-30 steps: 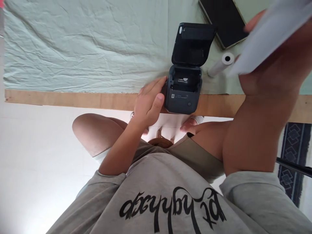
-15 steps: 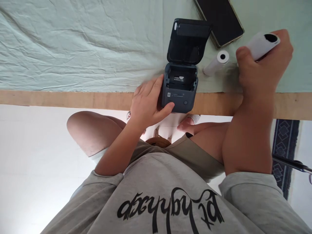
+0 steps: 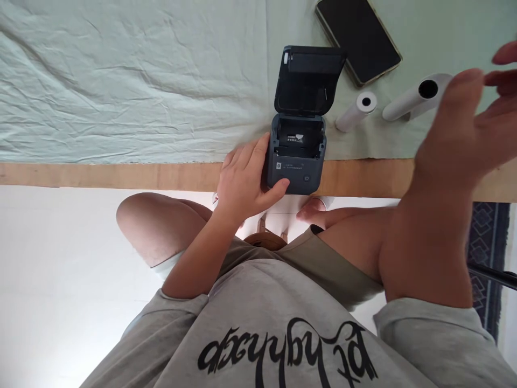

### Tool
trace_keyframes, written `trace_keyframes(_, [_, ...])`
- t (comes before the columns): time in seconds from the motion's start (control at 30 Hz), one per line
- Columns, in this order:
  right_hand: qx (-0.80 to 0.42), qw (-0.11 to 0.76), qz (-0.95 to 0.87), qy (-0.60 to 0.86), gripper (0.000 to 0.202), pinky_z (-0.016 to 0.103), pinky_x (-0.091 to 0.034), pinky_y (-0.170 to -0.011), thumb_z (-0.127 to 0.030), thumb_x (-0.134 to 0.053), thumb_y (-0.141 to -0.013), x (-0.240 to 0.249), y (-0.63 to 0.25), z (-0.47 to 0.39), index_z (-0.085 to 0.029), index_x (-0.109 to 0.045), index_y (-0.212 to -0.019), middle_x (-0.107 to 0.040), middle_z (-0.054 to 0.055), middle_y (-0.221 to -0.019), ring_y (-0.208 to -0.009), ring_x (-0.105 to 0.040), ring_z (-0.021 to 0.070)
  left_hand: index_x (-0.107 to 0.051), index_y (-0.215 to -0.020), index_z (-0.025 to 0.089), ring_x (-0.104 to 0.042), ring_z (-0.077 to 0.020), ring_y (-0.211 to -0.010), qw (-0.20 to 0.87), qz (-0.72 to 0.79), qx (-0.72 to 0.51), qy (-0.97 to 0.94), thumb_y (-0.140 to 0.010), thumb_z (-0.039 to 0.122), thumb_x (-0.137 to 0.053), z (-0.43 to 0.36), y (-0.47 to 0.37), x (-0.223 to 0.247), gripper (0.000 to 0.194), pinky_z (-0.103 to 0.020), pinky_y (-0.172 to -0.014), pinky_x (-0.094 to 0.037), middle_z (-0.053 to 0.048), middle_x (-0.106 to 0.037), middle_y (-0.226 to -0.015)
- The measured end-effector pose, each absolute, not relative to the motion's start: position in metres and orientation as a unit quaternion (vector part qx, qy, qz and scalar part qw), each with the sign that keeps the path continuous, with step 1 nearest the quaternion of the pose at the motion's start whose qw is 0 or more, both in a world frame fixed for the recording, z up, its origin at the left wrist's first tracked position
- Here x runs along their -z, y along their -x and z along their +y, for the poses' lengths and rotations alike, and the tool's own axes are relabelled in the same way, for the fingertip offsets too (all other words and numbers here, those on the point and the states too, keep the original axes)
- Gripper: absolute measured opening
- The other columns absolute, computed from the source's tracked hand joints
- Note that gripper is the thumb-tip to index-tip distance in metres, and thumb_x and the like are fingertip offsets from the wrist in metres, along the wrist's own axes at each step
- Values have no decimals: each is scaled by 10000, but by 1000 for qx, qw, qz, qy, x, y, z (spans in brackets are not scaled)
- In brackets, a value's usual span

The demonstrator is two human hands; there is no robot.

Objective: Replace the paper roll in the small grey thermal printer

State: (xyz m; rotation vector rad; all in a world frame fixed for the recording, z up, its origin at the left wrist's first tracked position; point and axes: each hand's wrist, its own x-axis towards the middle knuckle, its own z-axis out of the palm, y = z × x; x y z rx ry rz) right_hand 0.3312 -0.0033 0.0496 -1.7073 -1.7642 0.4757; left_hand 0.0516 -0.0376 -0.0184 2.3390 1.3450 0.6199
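Note:
A dark printer-like device (image 3: 297,153) lies at the table's near edge, its lid (image 3: 307,81) raised and its compartment showing a small white label. My left hand (image 3: 246,175) grips the device's left side, thumb on its near face. To the right stands a narrow white paper roll (image 3: 351,117). Beside it a wider white roll (image 3: 407,102) with a dark hollow core rests on the cloth, a loose flap of paper hanging from it. My right hand (image 3: 480,113) is just right of that roll, fingers spread and holding nothing.
A black phone (image 3: 359,37) lies behind the rolls, close to the raised lid. Pale green cloth (image 3: 141,81) covers the table up to its wooden front edge (image 3: 100,175). My legs and a stool are below the edge.
My right hand has let go of the wide roll, which now stands on the cloth, and has moved right with its fingers opened. My left hand stays on the device. The view has shifted slightly.

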Motion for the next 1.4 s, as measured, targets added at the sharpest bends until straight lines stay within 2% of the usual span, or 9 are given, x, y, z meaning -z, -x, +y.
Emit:
trace_keyframes(0.27, [-147, 349, -654, 655, 433, 499, -518, -1052, -182, -683, -787, -5, -318, -2, -273, -580, -1198, -638, 63, -1205, -1151, -605, 252, -431, -1558, 124, -635, -382, -1235, 134, 504, -194, -831, -955, 847, -145, -40, -54, 16, 984, -467, -1049, -452, -211, -648, -1391])
trace_keyframes(0.43, [-191, 378, -643, 638, 776, 360, -547, -761, -88, -663, -688, 1, -317, -2, -326, -447, -1395, -698, -9, -1025, -757, -594, 159, -438, -1550, 143, -642, -385, -1219, 132, 500, -203, -832, -955, 850, -150, -39, -54, 18, 967, -475, -1038, -461, -207, -659, -1374])
trace_keyframes(0.57, [-180, 326, -704, 604, 527, 436, -547, -918, -102, -656, -733, 1, -318, -3, -292, -627, -1223, -731, 66, -1161, -948, -657, 218, -435, -1554, 149, -632, -391, -1235, 141, 494, -211, -832, -961, 843, -175, -39, -54, 19, 950, -486, -1050, -454, -205, -655, -1384])
trace_keyframes(0.63, [-153, 314, -711, 610, 561, 464, -538, -963, -107, -690, -712, 2, -320, -1, -287, -665, -1242, -690, 104, -1206, -1052, -642, 254, -438, -1554, 148, -633, -394, -1226, 143, 494, -215, -830, -959, 846, -183, -39, -55, 19, 951, -490, -1041, -455, -206, -658, -1375])
trace_keyframes(0.73, [-144, 321, -704, 617, 634, 437, -553, -870, -129, -702, -717, 2, -324, -1, -306, -659, -1323, -656, 109, -1182, -989, -635, 239, -447, -1546, 152, -637, -389, -1218, 143, 494, -222, -829, -960, 848, -190, -39, -55, 20, 945, -480, -1028, -459, -203, -663, -1364])
trace_keyframes(0.87, [-134, 430, -708, 544, 717, 353, -539, -746, -145, -667, -726, -7, -318, -10, -320, -538, -1408, -678, 63, -1168, -916, -668, 188, -435, -1552, 176, -625, -388, -1242, 157, 490, -223, -828, -961, 847, -216, -39, -54, 20, 921, -483, -1045, -451, -192, -660, -1373])
trace_keyframes(0.97, [-102, 487, -721, 482, 512, 344, -530, -708, -224, -683, -747, -18, -300, -19, -307, -548, -1234, -684, 26, -1086, -879, -686, 183, -421, -1560, 161, -615, -394, -1262, 160, 486, -219, -831, -966, 841, -222, -39, -53, 19, 925, -492, -1061, -446, -200, -648, -1393])
trace_keyframes(1.1, [-78, 389, -753, 525, 206, 414, -564, -799, -278, -640, -843, -26, -278, -21, -307, -565, -1032, -739, -1, -1053, -933, -706, 218, -434, -1549, 136, -637, -377, -1245, 141, 486, -212, -836, -976, 836, -206, -39, -52, 18, 933, -465, -1047, -460, -205, -656, -1390])
trace_keyframes(1.4, [-150, 317, -750, 561, 106, 503, -553, -896, -212, -592, -841, -33, -270, -11, -308, -577, -885, -748, -3, -927, -970, -734, 281, -404, -1565, 123, -610, -383, -1290, 152, 484, -201, -838, -981, 817, -206, -39, -53, 17, 929, -483, -1071, -449, -211, -643, -1411])
